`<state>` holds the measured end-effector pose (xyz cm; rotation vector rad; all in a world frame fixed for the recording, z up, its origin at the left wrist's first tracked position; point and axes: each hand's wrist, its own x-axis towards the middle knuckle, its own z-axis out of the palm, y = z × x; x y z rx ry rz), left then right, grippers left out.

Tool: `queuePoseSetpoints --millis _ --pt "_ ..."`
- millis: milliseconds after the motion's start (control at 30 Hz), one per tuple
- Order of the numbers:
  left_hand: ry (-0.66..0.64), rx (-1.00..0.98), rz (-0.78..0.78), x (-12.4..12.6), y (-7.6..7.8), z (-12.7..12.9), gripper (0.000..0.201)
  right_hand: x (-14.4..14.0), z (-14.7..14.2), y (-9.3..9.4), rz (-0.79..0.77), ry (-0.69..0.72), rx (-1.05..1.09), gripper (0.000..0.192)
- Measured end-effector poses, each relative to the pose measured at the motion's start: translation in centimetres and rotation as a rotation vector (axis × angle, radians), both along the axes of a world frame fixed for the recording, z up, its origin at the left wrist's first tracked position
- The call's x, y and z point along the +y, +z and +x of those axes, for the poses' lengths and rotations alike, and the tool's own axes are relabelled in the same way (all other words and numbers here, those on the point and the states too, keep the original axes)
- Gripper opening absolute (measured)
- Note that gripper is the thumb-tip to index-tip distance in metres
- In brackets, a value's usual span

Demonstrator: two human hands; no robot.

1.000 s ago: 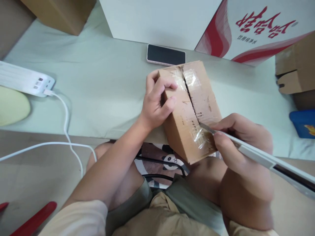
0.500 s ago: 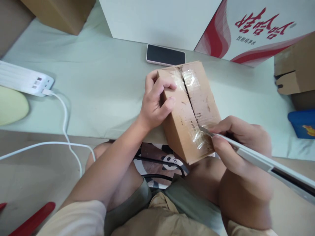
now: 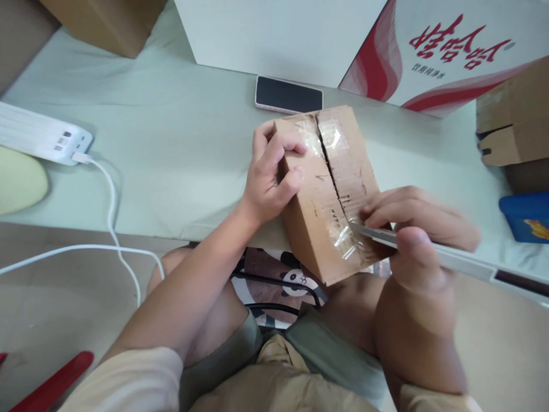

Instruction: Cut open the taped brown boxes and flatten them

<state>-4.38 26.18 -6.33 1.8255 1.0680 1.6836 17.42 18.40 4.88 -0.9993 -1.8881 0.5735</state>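
Note:
A small brown cardboard box (image 3: 351, 166) with clear tape along its top seam rests at the near edge of a pale green table (image 3: 180, 137). My left hand (image 3: 270, 180) grips the box's left upper edge, thumb on its side wall. My right hand (image 3: 420, 240) holds a white utility knife (image 3: 463, 264). The knife's blade tip lies on the taped seam near the box's front end. The seam is split open from the far end down toward the blade.
A phone (image 3: 289, 95) lies face up behind the box. A large white and red carton (image 3: 429, 51) stands at the back. Brown boxes (image 3: 510, 123) and a blue item (image 3: 525, 216) sit right. A white power strip (image 3: 40, 137) with cable lies left.
My right hand has turned, thumb now forward, and the knife handle has swung lower and flatter. The blade tip stays near the seam's front end. My left hand has not moved.

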Motion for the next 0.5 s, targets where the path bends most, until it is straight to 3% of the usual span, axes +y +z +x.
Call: queuePoseSetpoints --millis 100,300,500 --pt "-0.001 -0.026 0.004 0.03 -0.18 -0.01 0.048 0.83 0.09 -0.89 0.024 0.092 0.072 0.039" --pt "-0.007 0.025 0.024 0.20 -0.62 -0.15 0.049 0.55 0.12 -0.62 -0.095 -0.005 -0.022 0.058" --pt "-0.023 0.014 0.110 0.32 -0.65 -0.16 0.044 0.41 0.09 -1.26 -0.086 0.023 0.046 0.040"
